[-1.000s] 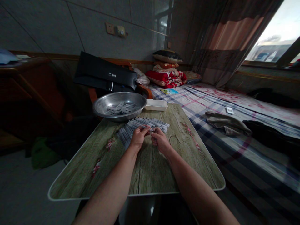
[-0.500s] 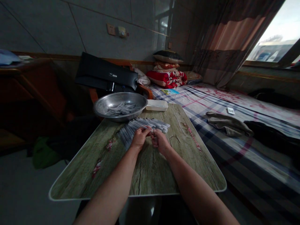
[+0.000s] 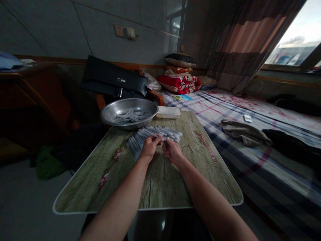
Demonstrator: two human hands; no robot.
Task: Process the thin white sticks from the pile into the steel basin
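Over the middle of the small table, my left hand [image 3: 149, 147] is closed in a pinch, thumb and forefinger on a slim pale pen [image 3: 162, 138]. Close beside it, my right hand [image 3: 173, 150] is curled shut, its fingertips at the other end of this pen. Most of the pen is hidden by the fingers. Just beyond both hands lies a spread of pale grey pens [image 3: 142, 136], side by side, with dark tips at the far end. Behind them stands a wide steel basin [image 3: 105, 115] with several loose slim pieces inside.
A white plastic tray [image 3: 168, 116] sits right of the basin at the far edge of the wood-patterned table [image 3: 160, 187]. A bed [image 3: 210, 110] with a checked sheet runs along the right. Behind the basin, a black panel-like object [image 3: 112, 78] leans on a wooden chair.
My right hand has shifted slightly right, and a little more of the pale pen shows between the hands. The left hand stays nearly in place.
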